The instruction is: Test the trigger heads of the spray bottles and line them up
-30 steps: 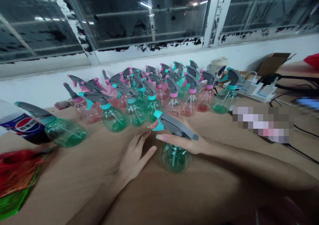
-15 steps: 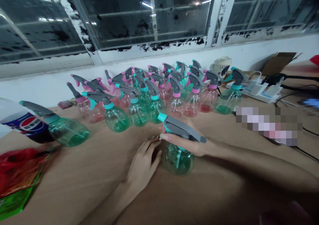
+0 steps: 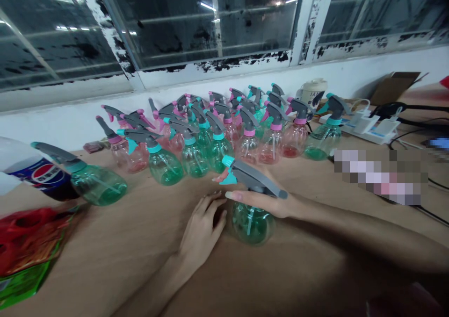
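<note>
A clear green spray bottle (image 3: 254, 226) with a grey and turquoise spray head stands on the wooden table in front of me. Green liquid and a pale dip tube show inside it. My right hand (image 3: 266, 202) is closed around its neck, thumb along the near side, with fingertips showing beyond the turquoise trigger (image 3: 229, 178). Flat on the table just left of this bottle rests my left hand (image 3: 201, 228), fingers loosely stretched and holding nothing. Behind them, several green and pink spray bottles (image 3: 165, 165) stand in a crowded group.
At the left are one more green spray bottle (image 3: 100, 183), a Pepsi bottle (image 3: 44, 174) and a red and green packet (image 3: 31, 247). Toward the right stand a white cup (image 3: 313, 92) and a power strip with chargers (image 3: 366, 125); cables and a cardboard box (image 3: 394, 88) lie beyond.
The turquoise trigger now sticks out further from the spray head, and my right fingertips have moved forward and left. My left hand stays in place.
</note>
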`<state>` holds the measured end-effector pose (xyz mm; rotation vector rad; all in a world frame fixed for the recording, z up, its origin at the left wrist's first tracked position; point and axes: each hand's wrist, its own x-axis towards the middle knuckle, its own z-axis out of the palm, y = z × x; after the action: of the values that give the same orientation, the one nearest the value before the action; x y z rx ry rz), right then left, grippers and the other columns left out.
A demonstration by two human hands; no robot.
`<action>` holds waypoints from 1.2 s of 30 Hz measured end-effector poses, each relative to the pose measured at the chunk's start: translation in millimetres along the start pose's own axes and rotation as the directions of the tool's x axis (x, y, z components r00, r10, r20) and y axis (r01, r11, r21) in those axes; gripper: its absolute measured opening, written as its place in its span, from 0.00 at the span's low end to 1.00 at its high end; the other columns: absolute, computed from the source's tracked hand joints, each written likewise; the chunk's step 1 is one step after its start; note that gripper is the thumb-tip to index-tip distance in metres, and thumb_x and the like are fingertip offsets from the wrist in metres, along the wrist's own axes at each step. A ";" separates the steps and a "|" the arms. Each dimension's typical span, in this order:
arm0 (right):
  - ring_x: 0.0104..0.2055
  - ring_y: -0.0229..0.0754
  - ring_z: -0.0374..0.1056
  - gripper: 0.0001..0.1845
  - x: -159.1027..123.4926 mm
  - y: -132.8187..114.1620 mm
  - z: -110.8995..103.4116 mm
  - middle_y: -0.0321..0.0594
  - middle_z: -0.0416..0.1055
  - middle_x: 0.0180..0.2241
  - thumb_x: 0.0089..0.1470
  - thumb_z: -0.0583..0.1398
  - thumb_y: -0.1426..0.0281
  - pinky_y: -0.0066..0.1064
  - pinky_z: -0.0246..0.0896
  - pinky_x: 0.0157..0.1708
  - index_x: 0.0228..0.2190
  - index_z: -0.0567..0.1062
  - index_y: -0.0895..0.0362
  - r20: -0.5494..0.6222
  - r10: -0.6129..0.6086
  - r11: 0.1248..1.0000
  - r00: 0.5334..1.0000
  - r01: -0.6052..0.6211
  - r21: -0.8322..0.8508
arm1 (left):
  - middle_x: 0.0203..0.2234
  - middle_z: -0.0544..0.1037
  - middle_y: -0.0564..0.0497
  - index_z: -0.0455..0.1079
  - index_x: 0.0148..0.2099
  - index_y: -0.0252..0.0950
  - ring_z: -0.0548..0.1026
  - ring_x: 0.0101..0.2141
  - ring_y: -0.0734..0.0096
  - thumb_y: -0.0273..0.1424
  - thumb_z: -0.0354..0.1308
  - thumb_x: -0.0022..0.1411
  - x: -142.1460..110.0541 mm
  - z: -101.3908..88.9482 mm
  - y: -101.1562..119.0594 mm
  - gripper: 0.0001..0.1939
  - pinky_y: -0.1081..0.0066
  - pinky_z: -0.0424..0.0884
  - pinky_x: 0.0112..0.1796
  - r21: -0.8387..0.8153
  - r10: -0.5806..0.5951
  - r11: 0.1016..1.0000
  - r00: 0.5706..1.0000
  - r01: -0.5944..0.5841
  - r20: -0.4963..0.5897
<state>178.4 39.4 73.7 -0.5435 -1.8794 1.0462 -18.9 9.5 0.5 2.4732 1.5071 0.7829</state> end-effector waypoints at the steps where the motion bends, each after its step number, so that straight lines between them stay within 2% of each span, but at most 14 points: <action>1: 0.34 0.38 0.69 0.12 -0.5 0.1 -0.2 0.37 0.73 0.38 0.52 0.61 0.67 0.32 0.66 0.33 0.41 0.73 0.53 0.001 -0.001 1.000 1.000 0.001 -0.004 | 0.51 0.70 0.47 0.66 0.50 0.39 0.70 0.51 0.60 0.27 0.49 0.65 0.0 -0.3 0.2 0.12 0.56 0.67 0.51 0.002 -0.002 1.000 1.000 0.002 -0.001; 7: 0.35 0.38 0.70 0.12 -0.5 0.7 -0.5 0.38 0.73 0.38 0.52 0.62 0.67 0.31 0.65 0.33 0.41 0.74 0.54 -0.007 -0.031 1.000 1.000 0.031 -0.005 | 0.52 0.69 0.46 0.65 0.50 0.39 0.68 0.52 0.60 0.27 0.50 0.65 -0.1 -1.2 1.0 0.12 0.56 0.66 0.53 0.014 -0.015 1.000 1.000 0.014 0.011; 11: 0.31 0.37 0.68 0.11 1.1 -0.2 -0.6 0.37 0.73 0.36 0.53 0.61 0.64 0.30 0.63 0.31 0.38 0.74 0.54 -0.002 -0.033 0.998 0.999 0.033 -0.044 | 0.52 0.69 0.46 0.65 0.51 0.38 0.67 0.53 0.60 0.27 0.50 0.65 -0.1 0.1 0.1 0.13 0.55 0.64 0.54 0.017 -0.017 1.000 1.000 0.016 0.021; 17: 0.25 0.34 0.61 0.09 -0.7 1.4 -0.4 0.30 0.65 0.22 0.55 0.59 0.62 0.30 0.58 0.27 0.30 0.71 0.54 -0.001 -0.018 0.990 1.000 0.018 -0.143 | 0.52 0.70 0.45 0.67 0.52 0.37 0.67 0.53 0.58 0.26 0.51 0.64 0.4 0.5 0.8 0.14 0.53 0.65 0.53 0.047 -0.027 0.999 0.999 0.025 0.037; 21: 0.31 0.37 0.67 0.05 -2.2 2.5 0.6 0.35 0.71 0.32 0.54 0.60 0.65 0.31 0.63 0.32 0.33 0.72 0.53 0.002 -0.008 1.000 1.000 0.008 -0.021 | 0.52 0.69 0.44 0.67 0.52 0.36 0.67 0.53 0.58 0.26 0.51 0.64 -0.1 0.7 1.2 0.15 0.53 0.64 0.54 0.059 -0.021 0.998 0.999 0.018 0.040; 24: 0.32 0.37 0.68 0.08 -2.6 -1.0 1.7 0.37 0.73 0.38 0.52 0.61 0.67 0.32 0.65 0.32 0.37 0.73 0.53 -0.001 0.028 0.998 1.000 -0.028 0.059 | 0.53 0.69 0.45 0.67 0.52 0.37 0.67 0.53 0.58 0.26 0.51 0.64 -0.1 0.9 1.5 0.15 0.53 0.63 0.54 0.061 -0.014 0.998 1.000 0.012 0.028; 32: 0.31 0.36 0.68 0.11 -4.3 -6.4 2.3 0.36 0.73 0.37 0.51 0.62 0.68 0.30 0.66 0.32 0.39 0.74 0.52 -0.018 0.047 0.998 0.999 -0.046 0.050 | 0.52 0.69 0.44 0.66 0.53 0.36 0.67 0.53 0.57 0.26 0.52 0.64 -0.4 1.3 1.2 0.16 0.53 0.64 0.53 0.054 -0.016 0.998 0.999 0.014 0.031; 36: 0.36 0.38 0.70 0.12 -3.9 -1.9 2.4 0.37 0.74 0.40 0.51 0.62 0.69 0.31 0.67 0.36 0.40 0.74 0.52 -0.023 0.032 0.997 0.999 -0.031 0.072 | 0.51 0.70 0.45 0.66 0.52 0.38 0.68 0.52 0.58 0.26 0.52 0.64 -0.9 1.2 1.4 0.15 0.54 0.65 0.52 0.012 -0.018 1.000 1.000 0.018 0.015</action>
<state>178.4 34.5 72.8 -0.5433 -1.8104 1.1183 -17.6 8.2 -0.4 2.4652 1.5313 0.7522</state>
